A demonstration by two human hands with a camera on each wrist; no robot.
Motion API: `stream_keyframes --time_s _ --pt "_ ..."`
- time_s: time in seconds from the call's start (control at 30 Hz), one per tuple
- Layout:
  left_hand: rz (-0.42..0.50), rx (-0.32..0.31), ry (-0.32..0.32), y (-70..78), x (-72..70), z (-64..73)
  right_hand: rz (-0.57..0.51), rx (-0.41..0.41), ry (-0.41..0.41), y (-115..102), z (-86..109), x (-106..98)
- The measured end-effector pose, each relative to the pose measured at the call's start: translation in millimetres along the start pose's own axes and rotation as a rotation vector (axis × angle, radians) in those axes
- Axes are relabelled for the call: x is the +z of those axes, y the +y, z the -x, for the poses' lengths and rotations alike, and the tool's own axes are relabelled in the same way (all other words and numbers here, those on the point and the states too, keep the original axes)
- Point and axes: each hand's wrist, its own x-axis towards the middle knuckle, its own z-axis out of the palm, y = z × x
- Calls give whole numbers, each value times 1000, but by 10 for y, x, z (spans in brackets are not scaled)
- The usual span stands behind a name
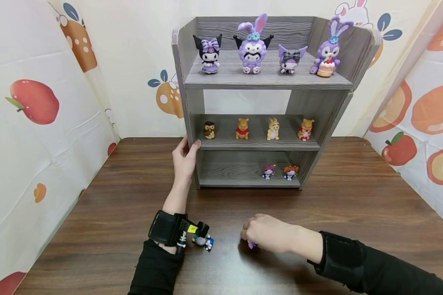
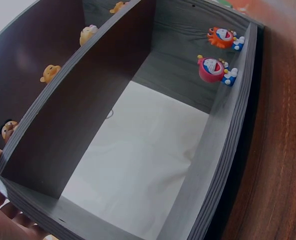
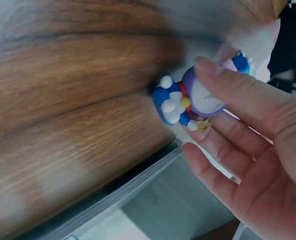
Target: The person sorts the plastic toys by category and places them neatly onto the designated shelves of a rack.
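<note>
My left hand (image 1: 183,162) grips the left side panel of a grey wooden shelf unit (image 1: 260,146), thumb in front and fingers round the outer side. In the right wrist view, my right hand (image 3: 258,125) pinches a small figurine (image 3: 203,97) between thumb and fingers. It has a purple hood, white face, blue body and yellow bell. The head view shows this hand low over the table in front of the shelf, hiding most of the figurine. Another small blue and grey figurine (image 1: 208,242) lies on the table beside my left wrist.
On the bottom shelf stand a pink-hooded figurine (image 1: 268,172) and an orange-hooded one (image 1: 291,172), both right of centre. An owl (image 1: 208,130) and several bear-like figures line the middle shelf. Larger purple figures, including a rabbit-eared one (image 1: 327,53), occupy the top.
</note>
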Motion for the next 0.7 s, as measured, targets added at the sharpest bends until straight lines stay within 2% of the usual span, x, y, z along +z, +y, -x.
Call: stream_keyframes --time_s 0.33,0.53,0.7 --pt "7 -13 1 5 -6 -6 -469 146 49 247 70 71" --pt "0 -14 -1 9 -6 -6 -648 192 117 340 123 137" --pt "-9 -6 0 -2 -7 -7 -744 231 155 404 199 186"
